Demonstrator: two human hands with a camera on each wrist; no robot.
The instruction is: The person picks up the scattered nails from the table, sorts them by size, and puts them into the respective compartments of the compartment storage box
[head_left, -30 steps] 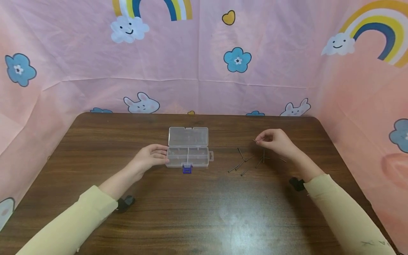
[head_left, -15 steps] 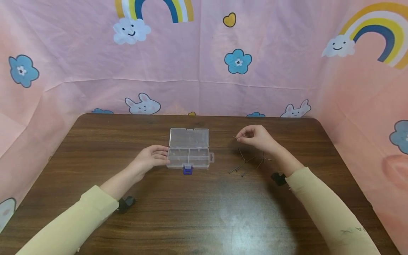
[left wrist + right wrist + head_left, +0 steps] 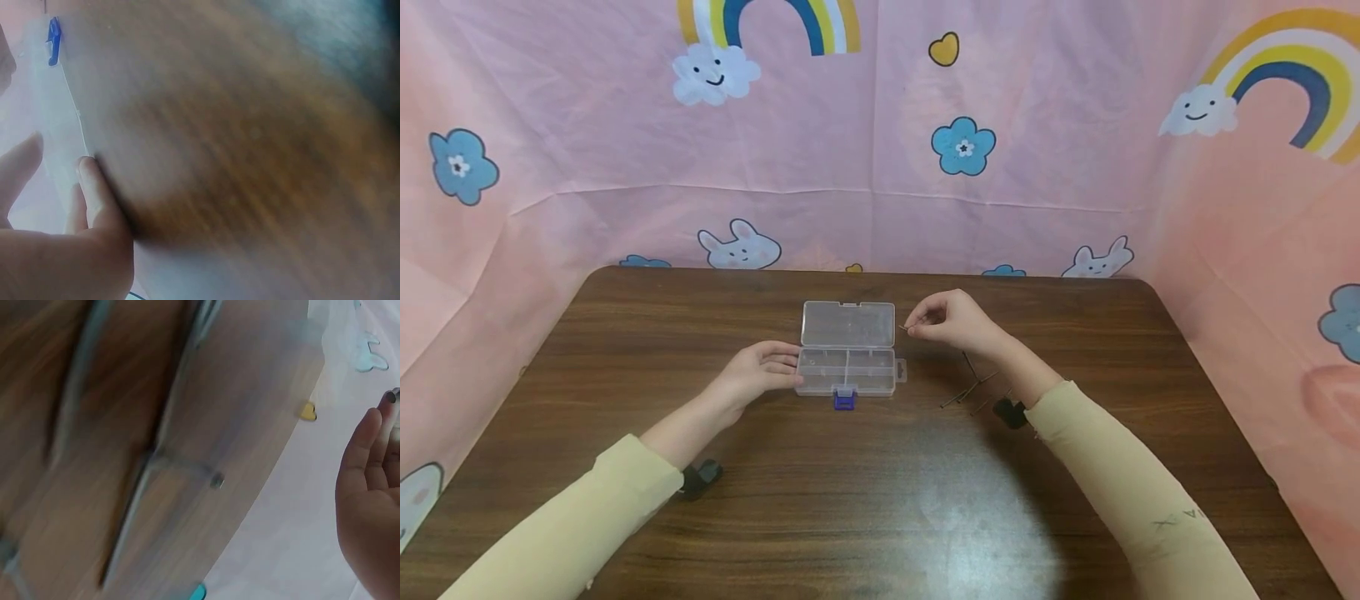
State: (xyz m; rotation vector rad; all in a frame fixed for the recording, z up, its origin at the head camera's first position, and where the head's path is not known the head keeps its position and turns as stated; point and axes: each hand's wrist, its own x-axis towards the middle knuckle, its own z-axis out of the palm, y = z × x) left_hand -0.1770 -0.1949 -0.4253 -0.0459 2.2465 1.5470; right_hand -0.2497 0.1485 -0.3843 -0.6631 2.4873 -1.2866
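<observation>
A clear plastic compartment box [image 3: 846,382] lies on the table with its lid [image 3: 848,324] folded back and its blue latch [image 3: 844,401] facing front. My left hand [image 3: 758,372] holds the box's left end, thumb at the front corner and fingers along the side. In the left wrist view the thumb [image 3: 90,178] lies against the box's front edge. My right hand [image 3: 951,321] pinches a small nail [image 3: 904,327] between thumb and fingertips, just right of the open lid. The nail's head [image 3: 392,397] shows at the fingertips in the right wrist view.
Several loose nails [image 3: 966,389] lie crossed on the brown table [image 3: 850,500], under and in front of my right forearm. They appear large in the right wrist view, one nail [image 3: 125,525] crossing another. A pink patterned cloth [image 3: 820,142] hangs behind the table.
My right hand has moved left with the nail, from above the loose nails to beside the box's lid. The left hand stays at the box.
</observation>
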